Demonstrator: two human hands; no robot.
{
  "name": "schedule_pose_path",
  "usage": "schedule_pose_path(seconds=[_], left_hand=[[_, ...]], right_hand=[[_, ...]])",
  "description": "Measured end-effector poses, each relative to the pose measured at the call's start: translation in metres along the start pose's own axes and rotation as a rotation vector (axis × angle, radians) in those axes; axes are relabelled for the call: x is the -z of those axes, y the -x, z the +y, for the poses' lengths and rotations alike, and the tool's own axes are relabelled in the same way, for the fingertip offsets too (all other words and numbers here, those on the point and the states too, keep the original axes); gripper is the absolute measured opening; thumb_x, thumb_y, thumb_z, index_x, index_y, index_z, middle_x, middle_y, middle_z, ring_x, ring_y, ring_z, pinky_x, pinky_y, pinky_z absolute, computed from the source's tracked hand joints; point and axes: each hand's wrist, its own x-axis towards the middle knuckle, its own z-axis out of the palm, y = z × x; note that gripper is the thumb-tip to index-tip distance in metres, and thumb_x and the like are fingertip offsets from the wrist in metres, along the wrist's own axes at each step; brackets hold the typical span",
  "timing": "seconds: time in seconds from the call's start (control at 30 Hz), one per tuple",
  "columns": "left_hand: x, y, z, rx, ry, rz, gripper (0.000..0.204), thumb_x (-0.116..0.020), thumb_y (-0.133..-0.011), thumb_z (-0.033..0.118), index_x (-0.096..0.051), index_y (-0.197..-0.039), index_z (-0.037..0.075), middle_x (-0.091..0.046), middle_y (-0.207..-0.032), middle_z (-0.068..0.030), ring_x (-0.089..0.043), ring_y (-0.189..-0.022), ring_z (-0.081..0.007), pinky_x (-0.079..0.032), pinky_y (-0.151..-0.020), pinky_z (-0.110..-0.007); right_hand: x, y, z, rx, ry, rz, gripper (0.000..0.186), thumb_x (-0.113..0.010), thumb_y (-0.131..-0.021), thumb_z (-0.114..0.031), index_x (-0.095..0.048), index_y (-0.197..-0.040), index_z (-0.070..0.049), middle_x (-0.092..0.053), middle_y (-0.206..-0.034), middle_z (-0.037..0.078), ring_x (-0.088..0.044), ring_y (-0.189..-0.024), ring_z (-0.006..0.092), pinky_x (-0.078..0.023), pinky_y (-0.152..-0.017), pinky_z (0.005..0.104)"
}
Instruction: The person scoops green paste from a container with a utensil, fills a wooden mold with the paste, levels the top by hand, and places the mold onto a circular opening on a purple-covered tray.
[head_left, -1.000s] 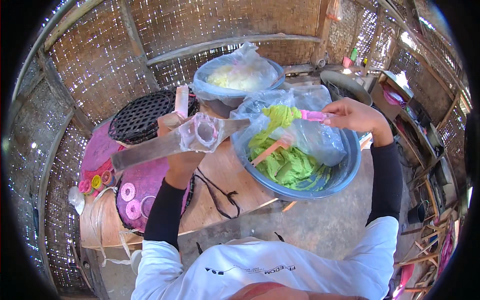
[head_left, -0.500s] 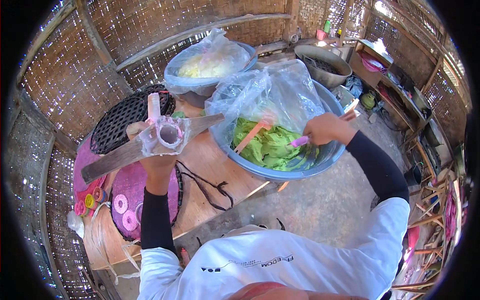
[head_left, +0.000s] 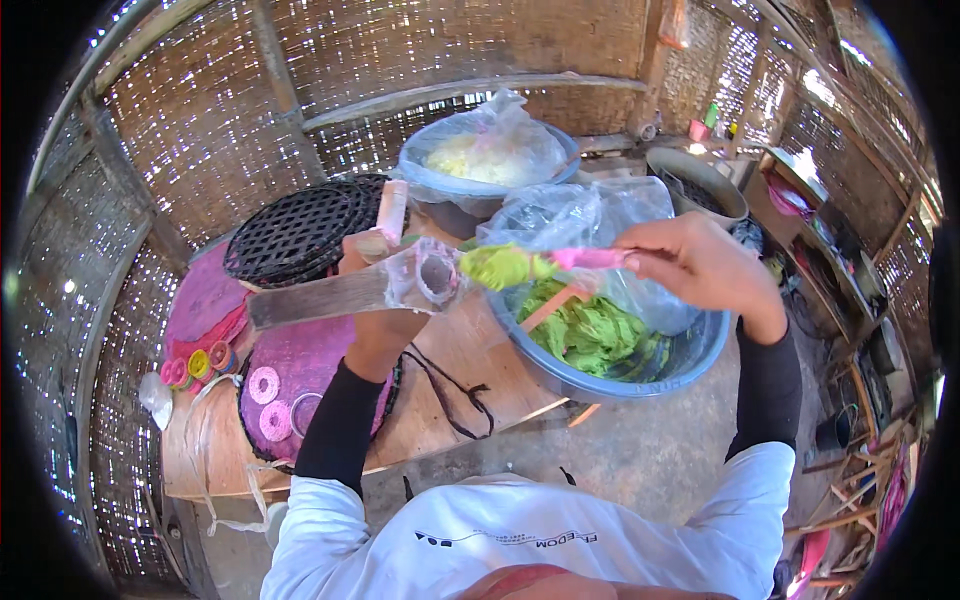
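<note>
Holding a wooden tool (head_left: 320, 298) over the table is the left hand (head_left: 385, 322), its fingers curled about the piece; the bar hides part of this grip, so the exact hold of every finger cannot be told. The tool consists of a long flat bar, a pale upright post (head_left: 392, 208) and a round tube (head_left: 437, 275) smeared with pinkish-white residue, its mouth facing up.

The right hand (head_left: 705, 265) pinches the end of a pink stick (head_left: 592, 259) between thumb and fingers, with no gap left about it. A lump of green dough (head_left: 500, 268) coats the stick's left end and sits at the tube's right rim; whether the two touch cannot be told.

Below the right hand, a blue basin (head_left: 625, 386) contains more green dough, a brownish paddle (head_left: 550, 306) leaning in it and a crumpled plastic sheet (head_left: 635, 210) over its far side. A second basin (head_left: 415, 152), farther off, holds pale dough (head_left: 478, 160) under plastic.

To the left, black lattice trays (head_left: 300, 225) lie stacked on the far side. Nearer, a pink round tray (head_left: 325, 355) bears two pink rings (head_left: 265, 385) beside a thin hoop (head_left: 298, 413). A dark cord (head_left: 450, 388) lies on the table (head_left: 515, 395) between tray and basin.
</note>
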Motion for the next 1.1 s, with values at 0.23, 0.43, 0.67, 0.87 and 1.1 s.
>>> schedule_pose_path(seconds=[0.23,0.43,0.67,0.87,1.1], left_hand=[[0.005,-0.002,0.017,-0.016,0.003,-0.009,0.050,-0.077,-0.065,0.017,-0.043,-0.099,0.005,-0.054,-0.093,-0.0088,-0.055,-0.078,-0.0193,-0.044,-0.071,-0.036],[0.010,0.003,0.024,-0.212,-0.541,-0.012,0.022,-0.072,-0.065,0.025,-0.061,-0.077,0.010,-0.052,-0.088,-0.0084,-0.051,-0.079,-0.0268,-0.039,-0.069,-0.039],[0.008,0.003,0.000,0.033,-0.073,0.171,0.040,-0.076,-0.065,0.016,-0.049,-0.093,0.007,-0.048,-0.091,-0.0069,-0.053,-0.078,-0.0194,-0.043,-0.067,-0.033],[-0.008,0.012,-0.024,0.184,0.471,0.106,0.041,-0.070,-0.070,0.002,-0.041,-0.099,0.008,-0.049,-0.092,-0.0069,-0.057,-0.084,-0.0178,-0.050,-0.077,-0.035],[-0.004,0.008,0.001,0.078,0.184,-0.014,0.029,-0.074,-0.067,0.016,-0.051,-0.082,0.008,-0.051,-0.094,-0.0070,-0.057,-0.086,-0.0185,-0.049,-0.072,-0.032]], right_hand=[[-0.059,-0.046,-0.057,0.149,0.601,0.180,0.018,-0.059,-0.073,-0.013,-0.059,-0.090,-0.008,-0.060,-0.069,0.008,-0.062,-0.060,0.0244,-0.048,-0.051,0.0365],[-0.116,-0.032,-0.073,0.175,0.518,0.261,0.020,-0.053,-0.073,-0.008,-0.054,-0.093,-0.008,-0.055,-0.062,0.006,-0.060,-0.054,0.0222,-0.046,-0.046,0.0340],[-0.076,0.016,-0.078,-0.044,0.419,0.305,0.015,-0.057,-0.076,-0.012,-0.059,-0.091,-0.009,-0.059,-0.066,0.010,-0.060,-0.054,0.0256,-0.046,-0.046,0.0362],[-0.109,0.008,-0.060,-0.169,0.224,0.624,0.013,-0.057,-0.080,-0.015,-0.061,-0.091,-0.011,-0.062,-0.071,0.012,-0.059,-0.055,0.0286,-0.045,-0.047,0.0365],[-0.083,-0.010,-0.076,-0.090,0.432,0.332,0.012,-0.057,-0.076,-0.013,-0.059,-0.087,-0.008,-0.060,-0.066,0.009,-0.060,-0.055,0.0258,-0.046,-0.046,0.0354]])
